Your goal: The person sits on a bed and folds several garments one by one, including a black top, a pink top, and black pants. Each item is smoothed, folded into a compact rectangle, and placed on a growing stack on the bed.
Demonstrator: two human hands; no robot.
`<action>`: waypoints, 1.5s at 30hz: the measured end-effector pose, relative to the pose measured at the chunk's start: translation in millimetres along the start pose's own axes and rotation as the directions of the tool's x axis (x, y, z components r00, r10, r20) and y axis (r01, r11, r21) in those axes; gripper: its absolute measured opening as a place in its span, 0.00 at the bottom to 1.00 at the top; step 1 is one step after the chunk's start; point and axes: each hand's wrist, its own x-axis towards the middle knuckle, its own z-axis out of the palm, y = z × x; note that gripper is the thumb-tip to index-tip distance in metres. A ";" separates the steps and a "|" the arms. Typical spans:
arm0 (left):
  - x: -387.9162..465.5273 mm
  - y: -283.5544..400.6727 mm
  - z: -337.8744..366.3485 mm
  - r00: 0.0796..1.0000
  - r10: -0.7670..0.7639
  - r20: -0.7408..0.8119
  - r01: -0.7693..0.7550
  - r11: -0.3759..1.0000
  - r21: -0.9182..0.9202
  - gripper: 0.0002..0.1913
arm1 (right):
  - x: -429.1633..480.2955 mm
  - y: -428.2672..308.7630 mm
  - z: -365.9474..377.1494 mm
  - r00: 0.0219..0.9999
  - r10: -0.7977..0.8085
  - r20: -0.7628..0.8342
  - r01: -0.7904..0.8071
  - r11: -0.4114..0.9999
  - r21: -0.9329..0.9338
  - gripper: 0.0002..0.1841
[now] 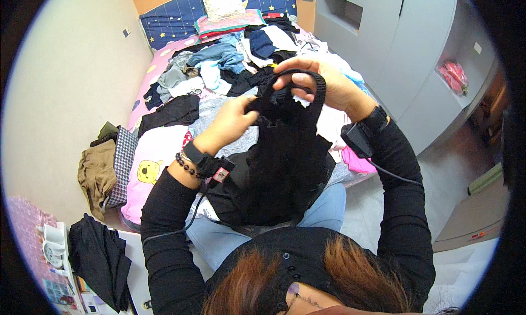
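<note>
A black knit garment (pixel 287 163) hangs in front of me, its lower part spread over my lap and the bed's near edge. My right hand (pixel 320 78) grips its ribbed band, which curves in a loop over the fingers. At the garment's upper left side, my left hand (pixel 232 120) pinches the fabric between thumb and fingers; its fingertips are partly hidden. Left of that hand lies a flattened black garment (pixel 172 114). Closer to me is a pink cloth with a cartoon bear (pixel 154 167). Bright pink fabric (pixel 358 161) lies at the bed's right edge.
Heaped clothes, among them blue jeans (pixel 224 54), cover the bed's far part before a pillow (pixel 224 4). Grey cabinets (pixel 382 48) line the right. Brown trousers (pixel 96 175) hang at the bed's left. Black fabric (pixel 98 257) drapes over a white desk (pixel 137 253).
</note>
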 end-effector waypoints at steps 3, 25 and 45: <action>-10.4 -23.9 -23.4 0.968 0.090 -0.235 0.030 0.885 0.464 0.17 | -15.1 -8.1 -28.8 0.993 0.043 -0.111 -0.073 0.956 -0.285 0.17; -13.1 -37.1 -84.9 0.958 -0.235 -0.164 -0.014 0.534 -0.845 0.19 | -18.5 -36.5 -24.2 0.987 -0.104 -0.123 0.138 0.942 0.305 0.22; -16.6 -4.7 -121.5 0.988 -0.150 -0.047 0.098 0.822 -0.560 0.16 | -82.4 -16.2 -103.2 0.729 0.015 -0.685 0.171 0.964 0.203 0.10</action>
